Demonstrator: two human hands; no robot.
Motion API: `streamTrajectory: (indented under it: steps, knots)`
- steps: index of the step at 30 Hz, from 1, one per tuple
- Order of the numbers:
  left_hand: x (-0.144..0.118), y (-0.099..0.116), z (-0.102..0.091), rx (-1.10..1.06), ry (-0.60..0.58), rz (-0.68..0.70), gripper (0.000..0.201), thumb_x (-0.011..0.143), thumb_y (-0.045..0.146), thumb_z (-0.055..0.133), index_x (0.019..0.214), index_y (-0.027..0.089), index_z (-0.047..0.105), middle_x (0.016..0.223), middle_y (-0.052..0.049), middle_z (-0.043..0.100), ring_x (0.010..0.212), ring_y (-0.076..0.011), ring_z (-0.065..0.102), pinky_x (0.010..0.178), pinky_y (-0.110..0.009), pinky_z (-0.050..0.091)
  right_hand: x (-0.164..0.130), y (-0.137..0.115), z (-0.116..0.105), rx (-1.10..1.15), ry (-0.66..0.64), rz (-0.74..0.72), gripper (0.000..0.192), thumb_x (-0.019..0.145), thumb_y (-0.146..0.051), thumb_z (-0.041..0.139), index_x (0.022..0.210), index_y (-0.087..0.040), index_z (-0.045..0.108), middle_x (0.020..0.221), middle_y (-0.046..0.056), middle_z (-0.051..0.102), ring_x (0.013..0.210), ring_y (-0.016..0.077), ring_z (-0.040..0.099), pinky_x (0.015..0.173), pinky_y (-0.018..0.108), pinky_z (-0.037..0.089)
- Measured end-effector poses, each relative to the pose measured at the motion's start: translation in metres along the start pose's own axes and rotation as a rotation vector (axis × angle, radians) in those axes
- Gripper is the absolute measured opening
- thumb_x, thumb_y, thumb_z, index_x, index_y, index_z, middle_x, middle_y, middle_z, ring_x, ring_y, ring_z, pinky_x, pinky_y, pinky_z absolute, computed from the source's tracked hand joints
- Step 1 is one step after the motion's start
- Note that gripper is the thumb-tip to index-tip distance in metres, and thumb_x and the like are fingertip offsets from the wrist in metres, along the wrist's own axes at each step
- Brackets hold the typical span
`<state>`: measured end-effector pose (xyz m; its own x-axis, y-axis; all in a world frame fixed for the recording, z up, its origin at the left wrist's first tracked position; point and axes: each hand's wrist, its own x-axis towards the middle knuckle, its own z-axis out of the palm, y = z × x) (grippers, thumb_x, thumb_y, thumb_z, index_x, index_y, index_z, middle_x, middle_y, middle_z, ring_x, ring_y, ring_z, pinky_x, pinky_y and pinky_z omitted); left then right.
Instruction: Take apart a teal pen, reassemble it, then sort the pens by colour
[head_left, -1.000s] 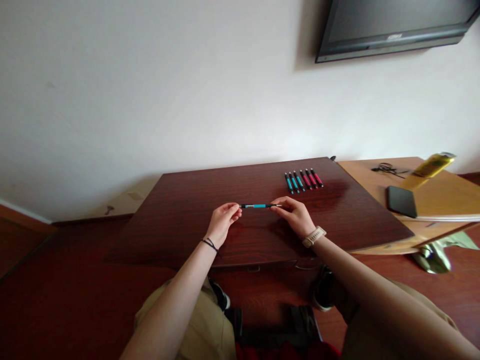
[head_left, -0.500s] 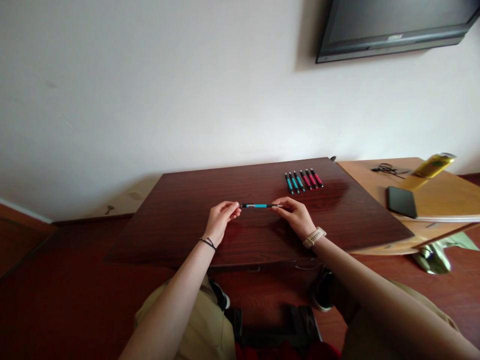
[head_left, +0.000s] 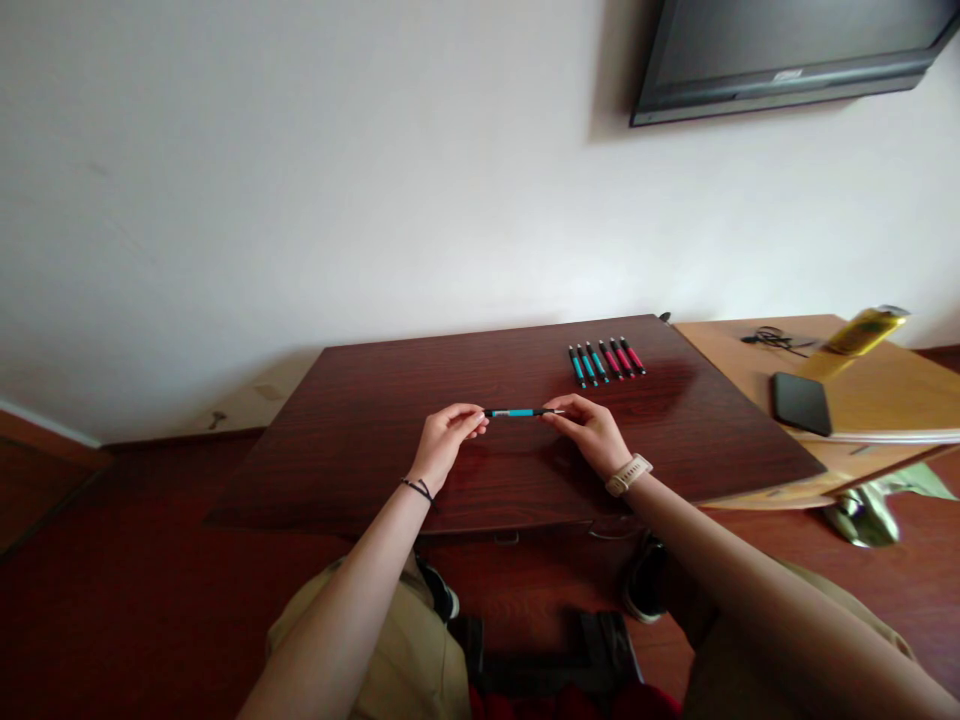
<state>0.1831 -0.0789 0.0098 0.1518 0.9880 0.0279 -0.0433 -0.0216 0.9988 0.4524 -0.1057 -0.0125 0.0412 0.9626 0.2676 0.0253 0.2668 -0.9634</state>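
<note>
A blue-barrelled pen (head_left: 519, 412) is held level just above the dark worktop (head_left: 360, 430), the left hand (head_left: 444, 443) and right hand (head_left: 592, 432) each with fingers pinched on one end. Six more pens (head_left: 606, 360) lie side by side farther back on the worktop, to the right.

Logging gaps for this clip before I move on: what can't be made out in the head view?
- Both ends of the slim blue-and-black pen: pinched inside the fingertips of the left hand and right hand.
- Row of six small blue and red pens: too small to read caps or markings.
- Dark wall-mounted screen: cut off by the top and right edges.
- Yellow bottle on the light wooden side table: label blurred.
</note>
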Motion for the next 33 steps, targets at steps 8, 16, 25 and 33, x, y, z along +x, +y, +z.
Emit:
streamTrajectory:
  steps: [8, 16, 25, 33]
  knots:
    - [0.001, -0.0018, -0.0022, 0.012, 0.013, 0.038, 0.036, 0.082, 0.046, 0.082, 0.102, 0.016, 0.08, 0.097, -0.012, 0.079, 0.088, -0.0204, 0.072, 0.08, -0.032, 0.055, 0.0007, 0.0046, -0.0013, 0.009, -0.006, 0.015, 0.033, 0.08, -0.047, 0.085, 0.101, -0.023, 0.075, 0.106, 0.006, 0.077, 0.098, 0.0237, 0.072, 0.088, 0.035, 0.057]
    - [0.0036, 0.0003, -0.0009, 0.024, 0.025, 0.122, 0.036, 0.074, 0.036, 0.087, 0.103, 0.018, 0.077, 0.115, -0.01, 0.076, 0.103, -0.0213, 0.071, 0.092, -0.034, 0.055, -0.0002, 0.0052, 0.0, 0.017, -0.013, 0.035, 0.032, 0.08, -0.046, 0.085, 0.1, -0.023, 0.075, 0.105, 0.006, 0.077, 0.098, 0.0237, 0.072, 0.089, 0.035, 0.056]
    - [0.0009, -0.0025, 0.0005, 0.087, -0.008, -0.011, 0.047, 0.088, 0.062, 0.07, 0.081, 0.016, 0.069, 0.072, -0.004, 0.065, 0.059, -0.0119, 0.059, 0.05, -0.022, 0.039, 0.0001, 0.0041, -0.0005, 0.003, -0.007, 0.025, 0.034, 0.08, -0.049, 0.085, 0.1, -0.023, 0.076, 0.107, 0.007, 0.078, 0.099, 0.0242, 0.072, 0.089, 0.036, 0.057]
    - [0.0006, 0.0042, 0.0015, 0.1, -0.028, 0.051, 0.032, 0.08, 0.042, 0.08, 0.098, 0.018, 0.07, 0.087, -0.005, 0.069, 0.075, -0.0157, 0.065, 0.06, -0.023, 0.048, 0.0013, 0.0062, -0.0013, 0.024, -0.002, 0.027, 0.033, 0.08, -0.048, 0.086, 0.1, -0.023, 0.076, 0.108, 0.007, 0.078, 0.1, 0.0243, 0.072, 0.092, 0.036, 0.057]
